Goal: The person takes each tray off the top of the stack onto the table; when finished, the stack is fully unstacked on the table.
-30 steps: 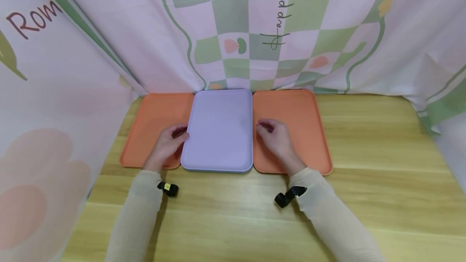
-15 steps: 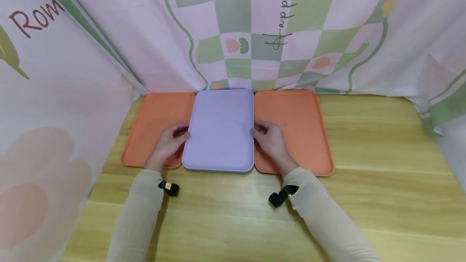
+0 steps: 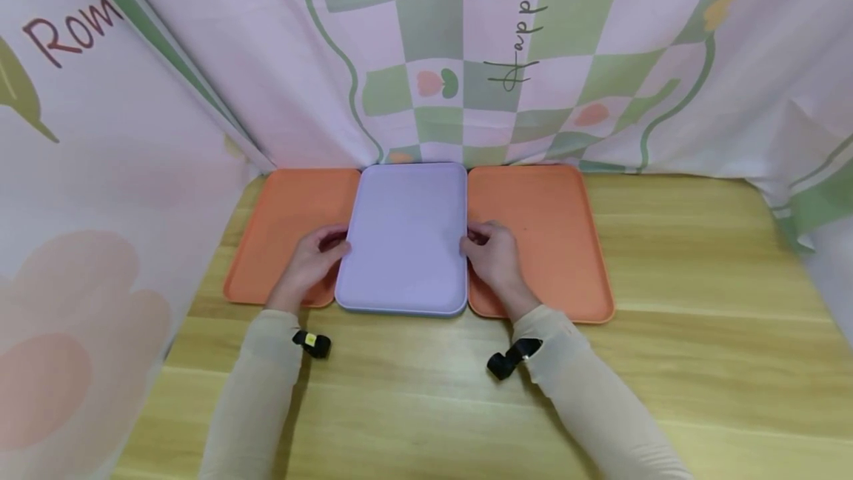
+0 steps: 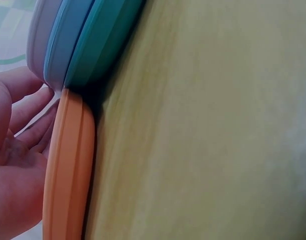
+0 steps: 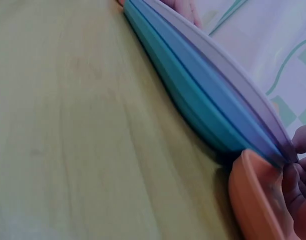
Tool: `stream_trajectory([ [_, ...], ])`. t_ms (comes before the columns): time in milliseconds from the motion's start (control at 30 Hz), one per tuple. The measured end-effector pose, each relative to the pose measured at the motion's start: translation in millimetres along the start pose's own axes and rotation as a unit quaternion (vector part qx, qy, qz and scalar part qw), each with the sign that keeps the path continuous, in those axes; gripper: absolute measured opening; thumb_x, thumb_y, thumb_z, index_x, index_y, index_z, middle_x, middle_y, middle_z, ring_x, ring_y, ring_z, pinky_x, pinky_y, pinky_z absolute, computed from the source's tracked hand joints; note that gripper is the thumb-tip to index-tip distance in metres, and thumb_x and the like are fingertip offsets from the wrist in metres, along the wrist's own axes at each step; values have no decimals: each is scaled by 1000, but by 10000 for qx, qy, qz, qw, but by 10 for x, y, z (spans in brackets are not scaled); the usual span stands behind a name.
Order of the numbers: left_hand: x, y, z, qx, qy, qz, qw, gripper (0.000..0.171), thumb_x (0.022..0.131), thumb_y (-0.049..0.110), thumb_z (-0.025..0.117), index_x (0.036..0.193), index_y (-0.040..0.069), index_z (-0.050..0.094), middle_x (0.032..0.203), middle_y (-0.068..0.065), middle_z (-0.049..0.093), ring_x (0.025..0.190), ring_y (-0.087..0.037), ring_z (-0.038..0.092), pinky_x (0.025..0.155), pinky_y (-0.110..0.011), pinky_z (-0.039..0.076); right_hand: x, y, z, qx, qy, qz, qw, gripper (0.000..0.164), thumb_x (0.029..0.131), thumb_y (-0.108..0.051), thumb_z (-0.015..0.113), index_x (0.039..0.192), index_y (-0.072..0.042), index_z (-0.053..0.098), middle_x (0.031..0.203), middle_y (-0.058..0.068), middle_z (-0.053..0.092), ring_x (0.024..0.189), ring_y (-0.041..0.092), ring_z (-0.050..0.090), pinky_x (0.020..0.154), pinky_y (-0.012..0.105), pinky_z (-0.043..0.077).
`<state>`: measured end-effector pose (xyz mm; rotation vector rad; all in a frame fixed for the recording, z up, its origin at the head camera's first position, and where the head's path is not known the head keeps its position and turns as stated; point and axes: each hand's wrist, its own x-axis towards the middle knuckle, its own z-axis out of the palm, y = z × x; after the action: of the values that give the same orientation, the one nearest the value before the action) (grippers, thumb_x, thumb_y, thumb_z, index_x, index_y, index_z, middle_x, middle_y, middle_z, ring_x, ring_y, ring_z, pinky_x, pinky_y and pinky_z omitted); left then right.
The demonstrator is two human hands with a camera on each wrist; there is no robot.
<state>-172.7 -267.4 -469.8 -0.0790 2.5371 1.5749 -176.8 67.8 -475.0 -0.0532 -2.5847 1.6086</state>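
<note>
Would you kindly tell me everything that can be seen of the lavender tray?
The lavender tray is rectangular, taller than wide in the head view, with rounded corners, a thin rim and a smooth, plain, plastic-looking surface. It lies flat atop a stack, over a blue tray and a teal tray, between two orange trays. The left hand and right hand hold its opposite long edges.
</note>
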Motion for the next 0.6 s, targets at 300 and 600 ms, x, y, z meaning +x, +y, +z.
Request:
stream_trajectory([
  [300,3,20,12,150,116,42,9998,42,109,11,60,149,-1,61,152,-24,61,144,-38,55,125,-49,42,-11,-63,-29,118,153,53,9998,33,90,-4,69,119,6,80,100,19,73,90,26,67,71,12,46],
  [600,10,12,22,99,115,63,9999,42,109,10,61,149,-3,60,151,-25,62,143,-38,56,124,-50,43,-35,-39,-130,121,230,271,9993,37,93,-8,65,125,5,78,110,23,79,91,30,74,67,10,48],
])
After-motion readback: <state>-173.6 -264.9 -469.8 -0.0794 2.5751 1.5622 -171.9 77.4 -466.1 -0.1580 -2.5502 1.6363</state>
